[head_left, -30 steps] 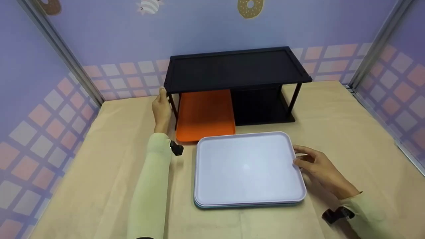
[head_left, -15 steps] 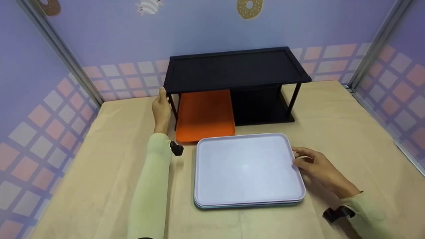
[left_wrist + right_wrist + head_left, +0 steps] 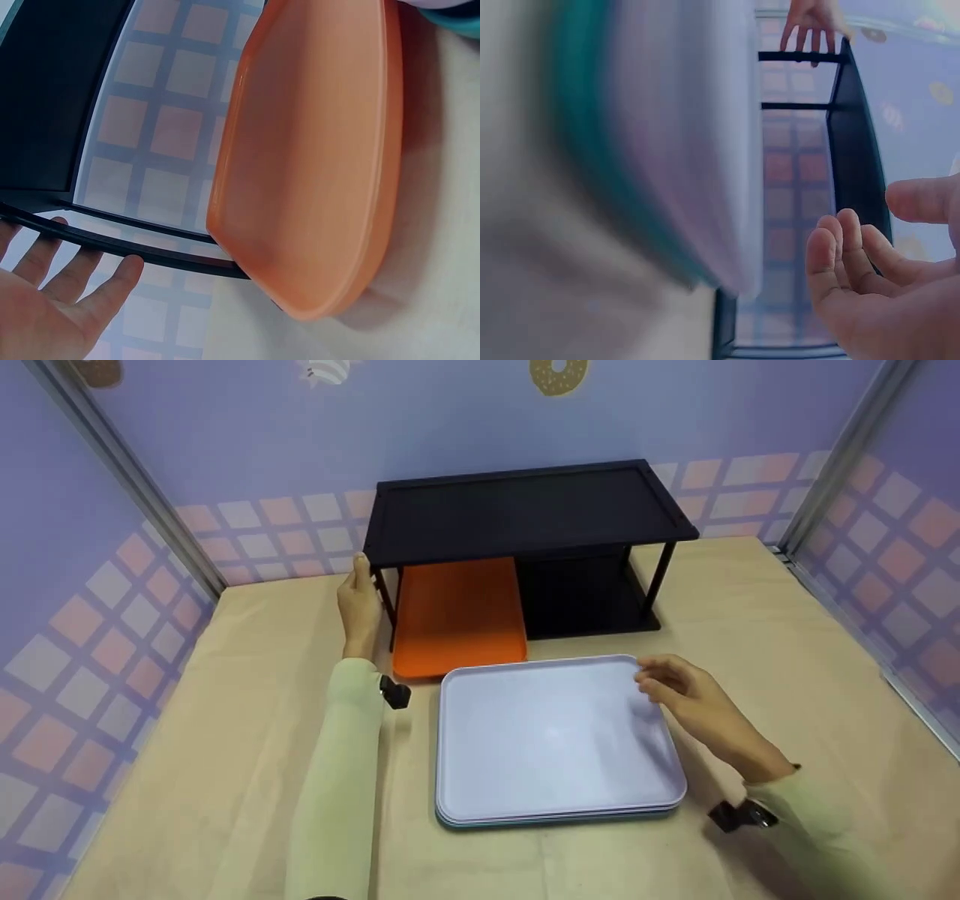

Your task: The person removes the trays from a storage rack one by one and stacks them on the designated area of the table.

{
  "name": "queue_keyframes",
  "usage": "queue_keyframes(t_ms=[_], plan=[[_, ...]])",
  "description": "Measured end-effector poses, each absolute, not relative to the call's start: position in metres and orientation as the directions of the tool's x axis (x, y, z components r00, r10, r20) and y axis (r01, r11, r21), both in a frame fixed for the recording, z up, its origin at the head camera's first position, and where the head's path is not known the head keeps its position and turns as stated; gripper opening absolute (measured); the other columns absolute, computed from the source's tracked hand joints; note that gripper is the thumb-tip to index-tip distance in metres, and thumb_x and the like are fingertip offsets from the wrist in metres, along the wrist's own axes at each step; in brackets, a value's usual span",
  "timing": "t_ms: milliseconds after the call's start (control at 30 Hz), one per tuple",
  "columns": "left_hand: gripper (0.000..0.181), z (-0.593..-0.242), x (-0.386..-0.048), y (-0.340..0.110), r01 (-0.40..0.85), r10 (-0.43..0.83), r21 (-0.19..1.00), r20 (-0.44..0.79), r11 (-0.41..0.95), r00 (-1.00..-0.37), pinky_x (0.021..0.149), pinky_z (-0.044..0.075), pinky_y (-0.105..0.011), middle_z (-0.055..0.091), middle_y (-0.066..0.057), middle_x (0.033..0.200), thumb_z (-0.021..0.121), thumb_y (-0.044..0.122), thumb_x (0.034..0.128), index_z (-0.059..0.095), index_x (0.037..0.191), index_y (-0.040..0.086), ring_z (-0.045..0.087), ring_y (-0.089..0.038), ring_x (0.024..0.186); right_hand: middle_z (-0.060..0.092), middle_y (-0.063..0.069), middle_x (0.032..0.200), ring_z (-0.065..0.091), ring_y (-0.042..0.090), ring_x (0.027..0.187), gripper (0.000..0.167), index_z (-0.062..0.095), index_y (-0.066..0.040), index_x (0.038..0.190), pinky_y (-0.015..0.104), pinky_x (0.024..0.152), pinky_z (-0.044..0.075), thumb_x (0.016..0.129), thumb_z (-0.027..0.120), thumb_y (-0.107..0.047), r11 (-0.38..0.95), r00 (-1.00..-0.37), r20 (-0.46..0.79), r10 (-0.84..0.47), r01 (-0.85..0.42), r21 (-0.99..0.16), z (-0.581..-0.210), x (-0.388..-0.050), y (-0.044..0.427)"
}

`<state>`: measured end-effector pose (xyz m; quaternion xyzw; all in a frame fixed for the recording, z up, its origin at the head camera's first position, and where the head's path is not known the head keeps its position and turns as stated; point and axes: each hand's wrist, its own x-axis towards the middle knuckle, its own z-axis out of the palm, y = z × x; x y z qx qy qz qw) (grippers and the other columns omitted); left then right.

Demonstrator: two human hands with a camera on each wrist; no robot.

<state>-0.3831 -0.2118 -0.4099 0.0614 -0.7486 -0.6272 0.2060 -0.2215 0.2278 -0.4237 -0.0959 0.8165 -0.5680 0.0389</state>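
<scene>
At the left end of the black two-tier shelf [image 3: 525, 514] is my left hand [image 3: 359, 604]. Its thumb lies by the upper tier's front corner. In the left wrist view the fairly straight fingers [image 3: 112, 289] touch the shelf's post [image 3: 172, 255]. An orange tray [image 3: 461, 619] sits on the lower tier's left half, its front end sticking out. Before the shelf lies a stack of trays, a pale lavender tray [image 3: 555, 742] on top and a teal tray [image 3: 581, 120] at the bottom. My right hand [image 3: 694, 701], fingers loosely bent and holding nothing, hovers over the stack's far right corner.
A beige cloth [image 3: 247, 735] covers the table. Patterned wall panels [image 3: 262, 427] stand behind and on both sides, with metal corner posts [image 3: 847, 457]. The lower tier's right half [image 3: 577, 600] shows bare black surface. Each wrist bears a small black camera [image 3: 394, 692].
My right hand has let go of the lavender tray's right edge and moved up, away from me and slightly left. My left hand stays at the shelf. The head view has shifted slightly.
</scene>
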Motion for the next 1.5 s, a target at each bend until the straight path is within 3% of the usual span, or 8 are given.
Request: queue_keyframes(t_ms=[33,300,433,567,900,1033,1267,1500], plan=[[0.061,-0.410,-0.383,-0.212,0.166,-0.348,0.964,0.232,0.208,-0.908,0.083,0.045,-0.027,0.056,-0.019,0.146,0.033,0.050,0.1108,0.045,0.154,0.008,0.058,-0.030,0.119,0.058,0.028,0.131,0.064,0.014,0.112,0.042,0.049,0.009,0.140,0.018,0.093,0.051,0.106,0.058,-0.013,0.313,-0.975,0.052,-0.216,-0.120,-0.942,-0.420,-0.225,0.221],[0.059,-0.409,-0.382,-0.211,0.190,-0.352,0.959,0.255,0.209,-0.900,0.097,0.048,-0.040,0.058,-0.022,0.142,0.035,0.048,0.1110,0.053,0.148,0.006,0.059,-0.034,0.123,0.064,0.023,0.126,0.064,0.033,0.117,0.036,0.052,0.007,0.137,0.030,0.100,0.052,0.106,0.056,-0.010,0.251,-0.943,0.080,-0.323,-0.167,-0.953,-0.399,-0.251,0.164],[0.058,-0.409,-0.382,-0.211,0.190,-0.373,0.955,0.265,0.226,-0.889,0.078,0.050,-0.029,0.067,-0.018,0.125,0.035,0.048,0.1109,0.057,0.145,0.007,0.063,-0.017,0.091,0.063,0.022,0.130,0.062,0.039,0.121,0.038,0.052,0.005,0.139,0.044,0.106,0.049,0.106,0.056,-0.013,0.279,-0.938,0.037,-0.345,-0.140,-0.950,-0.395,-0.269,0.139],[0.058,-0.411,-0.384,-0.211,0.178,-0.392,0.956,0.260,0.234,-0.882,0.056,0.037,-0.022,0.056,-0.012,0.083,0.035,0.048,0.1107,0.063,0.139,0.006,0.043,-0.007,0.059,0.059,0.022,0.138,0.058,0.040,0.126,0.042,0.052,0.002,0.141,0.052,0.109,0.045,0.107,0.053,-0.023,0.352,-0.940,-0.050,-0.338,-0.077,-0.933,-0.403,-0.289,0.122],[0.056,-0.411,-0.384,-0.210,0.209,-0.406,0.955,0.281,0.211,-0.870,0.058,0.039,-0.020,0.059,-0.001,0.084,0.039,0.045,0.1107,0.070,0.127,0.001,0.047,-0.007,0.060,0.065,0.020,0.130,0.059,0.035,0.123,0.055,0.053,0.003,0.140,0.049,0.107,0.045,0.109,0.044,-0.042,0.655,-0.966,-0.121,-0.226,-0.059,-0.754,-0.425,-0.317,0.096],[0.054,-0.410,-0.385,-0.210,0.233,-0.397,0.954,0.291,0.188,-0.871,0.054,0.037,-0.021,0.052,0.010,0.071,0.040,0.044,0.1107,0.072,0.114,0.000,0.041,-0.005,0.052,0.060,0.023,0.138,0.057,0.039,0.127,0.066,0.046,0.005,0.145,0.050,0.110,0.042,0.109,0.038,-0.050,0.744,-0.952,-0.187,-0.241,-0.057,-0.666,-0.426,-0.320,0.086],[0.051,-0.411,-0.386,-0.209,0.265,-0.378,0.946,0.318,0.188,-0.869,0.047,0.029,-0.020,0.035,0.011,0.052,0.040,0.040,0.1114,0.050,0.071,0.011,0.033,-0.004,0.046,0.041,0.022,0.157,0.042,0.038,0.143,0.077,0.030,0.002,0.156,0.051,0.118,0.033,0.106,0.042,-0.055,0.678,-0.918,-0.292,-0.267,0.036,-0.734,-0.419,-0.320,0.080],[0.051,-0.410,-0.387,-0.209,0.254,-0.394,0.947,0.313,0.197,-0.864,0.049,0.030,-0.020,0.041,0.005,0.058,0.041,0.041,0.1110,0.041,0.068,0.014,0.038,-0.004,0.050,0.036,0.021,0.159,0.038,0.034,0.144,0.072,0.029,0.002,0.155,0.051,0.120,0.031,0.105,0.053,-0.045,0.555,-0.913,-0.327,-0.243,0.145,-0.819,-0.414,-0.322,0.085]])
